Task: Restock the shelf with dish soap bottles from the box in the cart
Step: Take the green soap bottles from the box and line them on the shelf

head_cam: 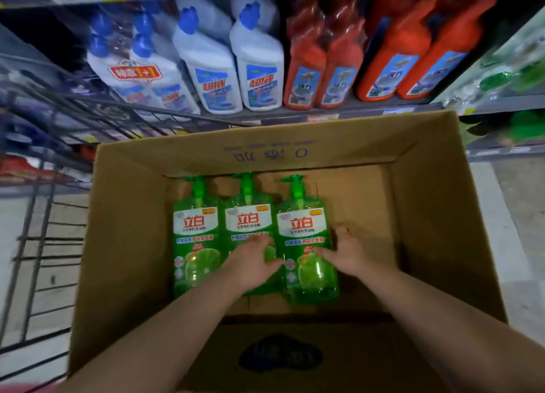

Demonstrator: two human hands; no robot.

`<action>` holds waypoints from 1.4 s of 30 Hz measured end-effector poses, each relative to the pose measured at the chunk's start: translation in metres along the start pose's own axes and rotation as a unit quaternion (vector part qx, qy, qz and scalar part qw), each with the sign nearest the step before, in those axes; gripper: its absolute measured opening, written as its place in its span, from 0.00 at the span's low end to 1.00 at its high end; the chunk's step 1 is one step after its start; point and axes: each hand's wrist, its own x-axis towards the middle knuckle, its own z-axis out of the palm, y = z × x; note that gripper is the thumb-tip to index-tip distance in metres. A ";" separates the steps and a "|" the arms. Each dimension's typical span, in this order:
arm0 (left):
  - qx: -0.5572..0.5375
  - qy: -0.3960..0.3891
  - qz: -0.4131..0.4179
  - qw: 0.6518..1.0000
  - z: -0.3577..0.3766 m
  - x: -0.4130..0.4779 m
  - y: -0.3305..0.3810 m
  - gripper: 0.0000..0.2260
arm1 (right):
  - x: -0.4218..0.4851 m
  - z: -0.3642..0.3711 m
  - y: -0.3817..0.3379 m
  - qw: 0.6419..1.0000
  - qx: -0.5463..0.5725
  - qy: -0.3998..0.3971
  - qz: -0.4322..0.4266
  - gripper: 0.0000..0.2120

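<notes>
left hand (254, 263) palm down, fingers spread | right hand (351, 257) thumb splayed wide | both forearms extended forward

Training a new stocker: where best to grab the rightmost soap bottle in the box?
Probably the body of the rightmost bottle, from above and the right: it lies flat, label up, box floor bare on that side, middle bottle crowding its left.

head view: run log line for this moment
left bottle: untouched in box | left hand: on middle bottle | right hand: touches right bottle

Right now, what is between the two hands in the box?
The rightmost green bottle lies between the left hand and right hand, in the head view.
</notes>
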 end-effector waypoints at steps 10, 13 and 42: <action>-0.190 0.001 -0.059 0.980 0.042 0.036 0.009 0.28 | 0.044 0.024 0.004 0.977 0.205 0.015 0.064 0.35; -0.154 -0.002 -0.040 0.987 0.043 0.039 0.008 0.26 | 0.051 0.021 0.001 0.964 0.255 -0.002 0.078 0.31; -0.408 0.169 0.006 0.897 -0.045 -0.093 0.033 0.34 | -0.090 -0.052 -0.106 0.924 0.327 -0.101 -0.170 0.09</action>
